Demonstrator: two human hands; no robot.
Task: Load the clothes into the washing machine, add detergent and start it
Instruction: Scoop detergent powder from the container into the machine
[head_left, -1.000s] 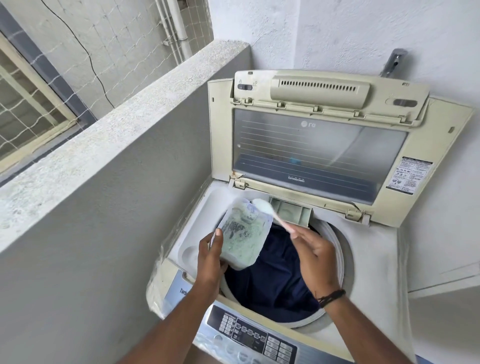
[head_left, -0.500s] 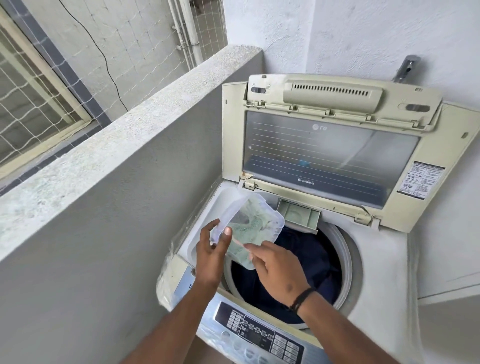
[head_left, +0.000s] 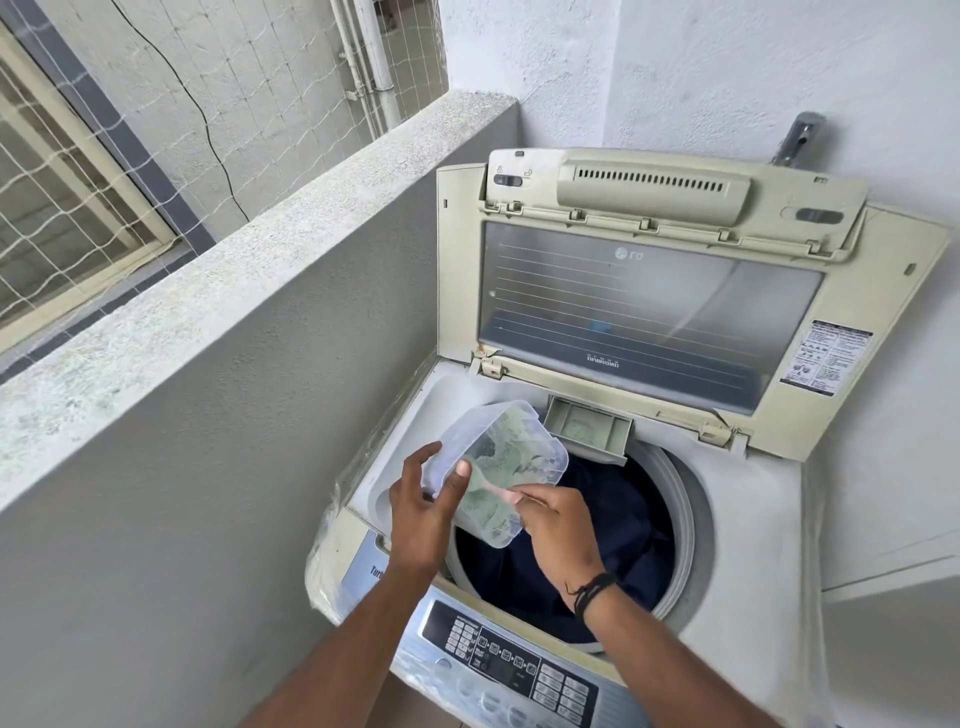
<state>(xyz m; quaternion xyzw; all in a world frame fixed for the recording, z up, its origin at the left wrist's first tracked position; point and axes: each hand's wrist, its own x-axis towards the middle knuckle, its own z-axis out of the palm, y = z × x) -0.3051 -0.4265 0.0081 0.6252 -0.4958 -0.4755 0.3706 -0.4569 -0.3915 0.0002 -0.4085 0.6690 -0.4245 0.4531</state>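
**Carefully now: powder poised over the open drum**

Right over the near-left rim of the drum, the clear plastic detergent tub (head_left: 496, 470) sits tilted, its open mouth facing the person, pale green powder clinging to its walls. The left hand (head_left: 421, 512) grips the tub's near-left corner, thumb over the rim. The right hand (head_left: 558, 522) pinches the handle of a small scoop (head_left: 485, 486) whose bowl is down in the powder. Dark blue clothes (head_left: 597, 540) already fill the drum just below, and the small detergent drawer (head_left: 589, 431) stands open at the back rim, just beyond the tub.

My worry is the tilt. If the tub tips further while the scoop digs, powder could slide out in a heap onto the clothes instead of reaching the drawer. A heaped scoop carried across that short gap could also shed grains onto the washing machine (head_left: 743, 545) top. The hold on one corner looks light; a hard dig might twist the tub loose into the drum. The lid (head_left: 649, 322) stands upright behind, and the control panel (head_left: 514, 670) waits untouched.
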